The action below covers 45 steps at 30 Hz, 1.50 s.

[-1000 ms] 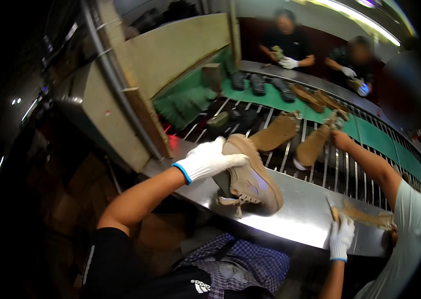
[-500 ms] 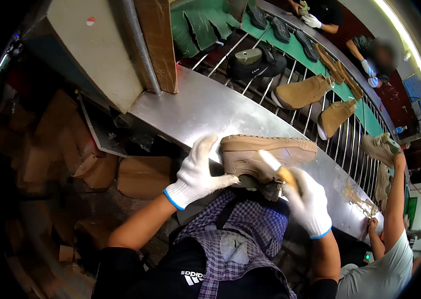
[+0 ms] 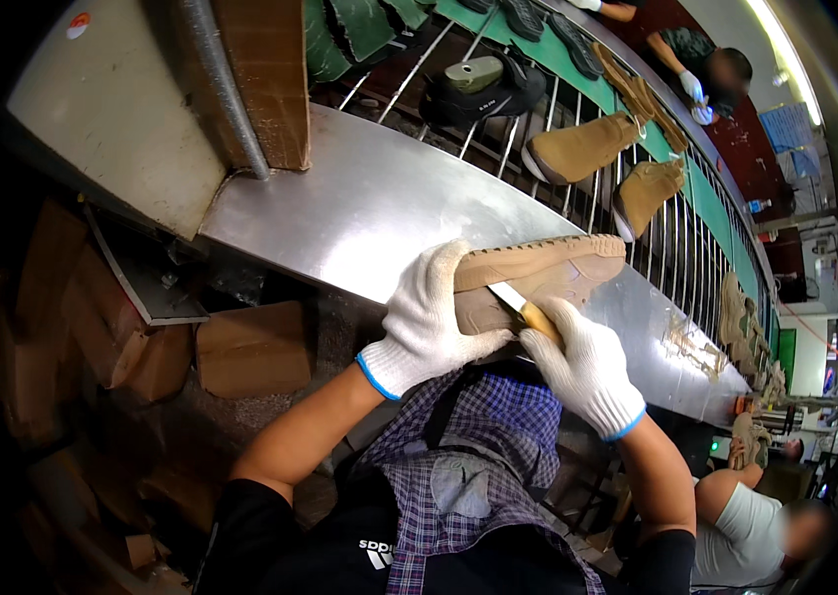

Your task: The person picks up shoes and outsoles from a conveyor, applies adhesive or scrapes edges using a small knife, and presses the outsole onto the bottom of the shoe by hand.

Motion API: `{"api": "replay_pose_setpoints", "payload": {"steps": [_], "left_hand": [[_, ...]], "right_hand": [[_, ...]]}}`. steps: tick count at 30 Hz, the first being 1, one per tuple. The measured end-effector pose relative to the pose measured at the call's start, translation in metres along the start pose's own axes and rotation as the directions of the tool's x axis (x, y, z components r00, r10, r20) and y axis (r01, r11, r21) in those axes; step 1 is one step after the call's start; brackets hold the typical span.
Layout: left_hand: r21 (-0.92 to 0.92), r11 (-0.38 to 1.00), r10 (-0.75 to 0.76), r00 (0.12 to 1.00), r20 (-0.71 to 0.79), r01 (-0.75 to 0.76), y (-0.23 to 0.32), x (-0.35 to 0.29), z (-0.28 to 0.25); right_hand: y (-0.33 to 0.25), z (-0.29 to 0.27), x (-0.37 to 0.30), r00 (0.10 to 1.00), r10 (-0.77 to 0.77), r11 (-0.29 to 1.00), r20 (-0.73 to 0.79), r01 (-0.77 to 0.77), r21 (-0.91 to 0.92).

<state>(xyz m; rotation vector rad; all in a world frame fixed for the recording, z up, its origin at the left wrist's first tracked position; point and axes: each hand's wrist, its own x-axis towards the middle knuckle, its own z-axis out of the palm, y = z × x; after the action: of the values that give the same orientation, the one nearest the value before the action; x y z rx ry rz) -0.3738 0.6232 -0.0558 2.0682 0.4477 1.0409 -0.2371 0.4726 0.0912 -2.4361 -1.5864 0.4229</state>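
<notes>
A tan shoe (image 3: 587,273) is held tilted with its ridged sole facing up and away from me, over the near edge of a metal ledge. My left hand (image 3: 427,315), in a white knit glove with blue cuff trim, is closed around the shoe's left end. My right hand (image 3: 587,369), gloved alike, grips a small tool (image 3: 540,322) with a yellow handle and a flat pale blade. The blade lies against the shoe's side, just below the sole's edge. My hands and the viewing angle hide the shoe's opening.
Beyond the metal ledge (image 3: 325,183) runs a barred rack with tan boot uppers (image 3: 582,151), a black shoe (image 3: 486,94) and loose soles. A pole (image 3: 225,89) and brown board stand at left. Cardboard boxes (image 3: 255,347) lie below. Co-workers are at far right and across the rack.
My left hand has closed further over the shoe's end. The blade has come down against the shoe's side. My view has shifted. The right-hand co-worker's raised arm has lowered from the rack.
</notes>
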Motion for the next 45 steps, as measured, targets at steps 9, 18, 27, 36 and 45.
{"api": "replay_pose_setpoints", "payload": {"steps": [9,18,27,36,45], "left_hand": [[0.09,0.992,0.105,0.982,-0.157,-0.092,-0.012,-0.003,0.01],[0.261,0.958,0.175,0.963,-0.207,-0.118,-0.014,0.006,0.026],[0.16,0.987,-0.025,0.999,0.025,0.021,0.011,0.006,0.001],[0.281,0.905,0.253,0.936,0.246,-0.319,0.085,0.097,-0.014],[0.557,0.766,-0.253,0.645,0.721,-0.321,0.108,0.193,0.135]], "right_hand": [[-0.041,-0.027,0.037,0.948,-0.231,0.878,0.221,0.3,-0.371],[-0.058,-0.014,0.032,0.848,-0.374,0.661,0.377,0.528,-0.533],[0.034,-0.039,-0.036,0.999,-0.013,1.0,0.043,0.014,-0.013],[0.189,0.086,-0.056,0.744,0.493,0.822,-0.451,-0.229,0.521],[0.186,0.097,-0.049,0.632,0.506,0.806,-0.587,-0.104,0.583]]}}
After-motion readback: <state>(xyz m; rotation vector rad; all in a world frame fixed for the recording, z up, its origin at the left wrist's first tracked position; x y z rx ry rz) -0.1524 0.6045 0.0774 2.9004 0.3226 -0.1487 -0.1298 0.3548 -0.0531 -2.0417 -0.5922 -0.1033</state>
